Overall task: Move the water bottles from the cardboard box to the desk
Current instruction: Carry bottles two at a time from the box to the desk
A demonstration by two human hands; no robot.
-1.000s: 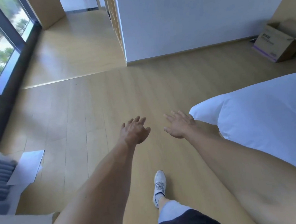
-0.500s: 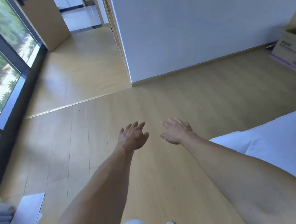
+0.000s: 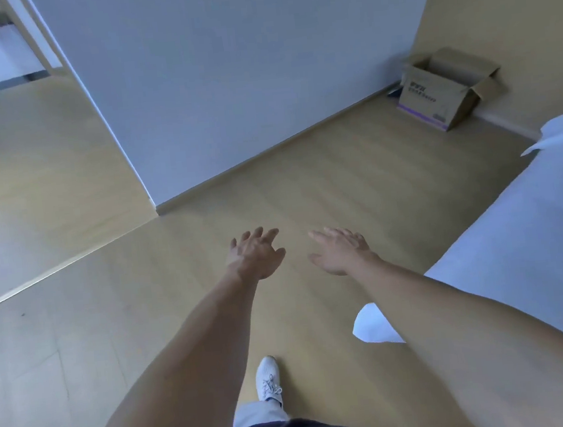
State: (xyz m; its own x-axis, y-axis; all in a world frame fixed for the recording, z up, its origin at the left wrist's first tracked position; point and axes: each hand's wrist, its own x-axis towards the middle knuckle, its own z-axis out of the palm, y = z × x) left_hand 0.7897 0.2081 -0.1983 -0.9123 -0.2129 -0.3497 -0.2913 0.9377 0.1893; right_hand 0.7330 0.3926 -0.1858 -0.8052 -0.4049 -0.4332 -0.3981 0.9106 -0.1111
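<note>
Open brown cardboard box (image 3: 442, 92) sits in far corner (contents hidden). Left hand (image 3: 256, 255) and right hand (image 3: 340, 249) outstretched, fingers relaxed, holding nothing, above wooden floor (image 3: 304, 183).

Dark printed lettering is showing on the near side of an open cardboard box (image 3: 433, 95) sitting on the floor in the far corner, above a purple stripe along its lower edge; the print is appearing too small and blurred to be read. No other text is showing.

Wood floor (image 3: 322, 188) bears an open cardboard box (image 3: 434, 98).
</note>
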